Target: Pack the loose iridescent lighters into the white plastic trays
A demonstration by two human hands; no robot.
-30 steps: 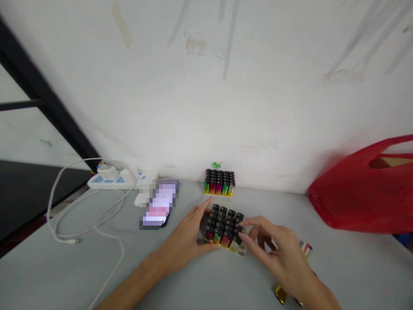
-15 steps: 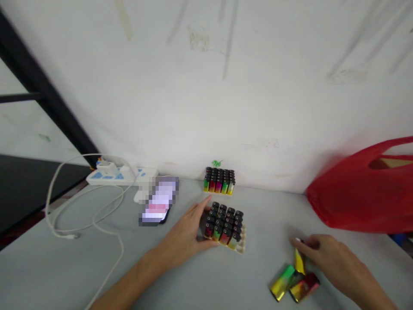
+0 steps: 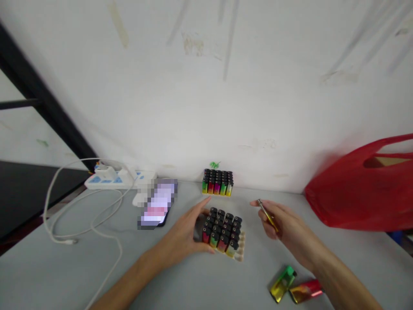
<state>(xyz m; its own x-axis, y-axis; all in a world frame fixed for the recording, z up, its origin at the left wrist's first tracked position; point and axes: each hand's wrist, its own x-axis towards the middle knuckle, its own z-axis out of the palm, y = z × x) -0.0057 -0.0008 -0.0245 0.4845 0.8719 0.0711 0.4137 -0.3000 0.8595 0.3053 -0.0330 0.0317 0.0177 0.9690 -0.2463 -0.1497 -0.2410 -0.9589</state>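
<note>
My left hand (image 3: 189, 230) grips the left side of a white tray (image 3: 239, 255), thumb in front and fingers behind. Rows of colourful lighters (image 3: 222, 230) with black tops stand upright in it; the tray's right-hand column of holes shows bare. To the right of the tray, my right hand (image 3: 275, 217) pinches a yellow lighter (image 3: 268, 216) with a metal top, held tilted above the table. Below that hand, a green and gold lighter (image 3: 283, 283) and a red and gold lighter (image 3: 306, 291) lie on the table, the red one partly behind my forearm.
Against the wall stands a second block of lighters (image 3: 217, 182). A phone (image 3: 158, 204), a power strip (image 3: 121, 178) and a looping white cable (image 3: 120, 245) are at left. A red bag (image 3: 358, 191) sits at right on the grey table (image 3: 193, 288).
My right hand has lifted the yellow lighter from beside the other two loose ones and carried it up and left toward the tray. My left hand keeps its hold on the tray.
</note>
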